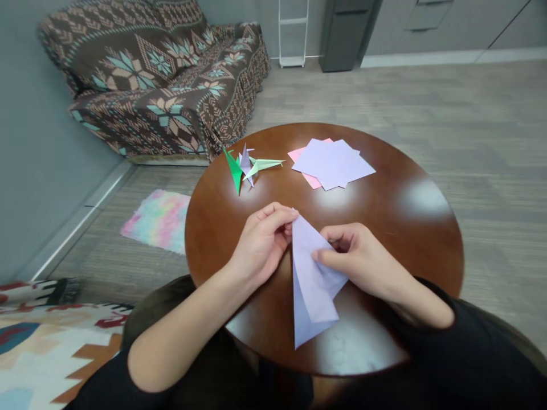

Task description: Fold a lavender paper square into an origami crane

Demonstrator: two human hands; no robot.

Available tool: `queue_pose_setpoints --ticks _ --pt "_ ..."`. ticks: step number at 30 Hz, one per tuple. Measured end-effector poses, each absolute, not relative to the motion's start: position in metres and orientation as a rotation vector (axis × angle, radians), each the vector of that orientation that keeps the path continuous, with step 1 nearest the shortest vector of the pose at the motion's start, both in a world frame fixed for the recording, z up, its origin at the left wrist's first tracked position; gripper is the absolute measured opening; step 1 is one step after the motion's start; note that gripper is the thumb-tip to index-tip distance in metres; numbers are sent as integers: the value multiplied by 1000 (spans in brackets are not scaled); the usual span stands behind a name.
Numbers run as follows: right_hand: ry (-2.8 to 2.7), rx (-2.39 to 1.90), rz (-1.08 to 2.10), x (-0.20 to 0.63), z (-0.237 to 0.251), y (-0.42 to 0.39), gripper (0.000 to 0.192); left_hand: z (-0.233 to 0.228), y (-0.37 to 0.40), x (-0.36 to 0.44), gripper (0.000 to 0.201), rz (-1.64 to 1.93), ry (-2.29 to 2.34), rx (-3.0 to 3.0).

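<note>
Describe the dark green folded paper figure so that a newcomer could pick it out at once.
Start at the round brown table. Near its far left edge stands a cluster of folded figures. The dark green figure is leftmost, deeper in colour than the lilac figure and pale green figure.

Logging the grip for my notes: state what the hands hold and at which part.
Both hands hold a folded lavender paper over the round table. The left hand pinches its top tip; the right hand presses its right edge with the thumb.
</note>
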State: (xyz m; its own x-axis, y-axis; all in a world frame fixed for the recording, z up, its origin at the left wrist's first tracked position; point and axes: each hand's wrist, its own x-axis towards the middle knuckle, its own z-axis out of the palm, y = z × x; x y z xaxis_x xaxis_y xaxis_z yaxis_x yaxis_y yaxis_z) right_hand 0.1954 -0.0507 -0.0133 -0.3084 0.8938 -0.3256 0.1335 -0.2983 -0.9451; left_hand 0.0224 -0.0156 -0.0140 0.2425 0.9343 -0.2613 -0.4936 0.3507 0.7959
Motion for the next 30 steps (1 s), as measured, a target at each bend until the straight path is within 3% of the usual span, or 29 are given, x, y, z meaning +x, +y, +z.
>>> queue_pose_setpoints --ticks 12,17,24,30 --pt "-1264 -1356 1580 197 -14 -49 3 -20 -13 18 28 927 946 1007" --pt "-1287 -1356 1635 197 -14 -49 10 -21 -12 15 28 897 967 1080" --pt "-1278 -1313 1706 197 -11 -50 5 -25 -7 11 27 829 964 1059" --pt "-1345 -1314 1523 203 -14 -45 17 -25 -2 9 28 880 950 1063"
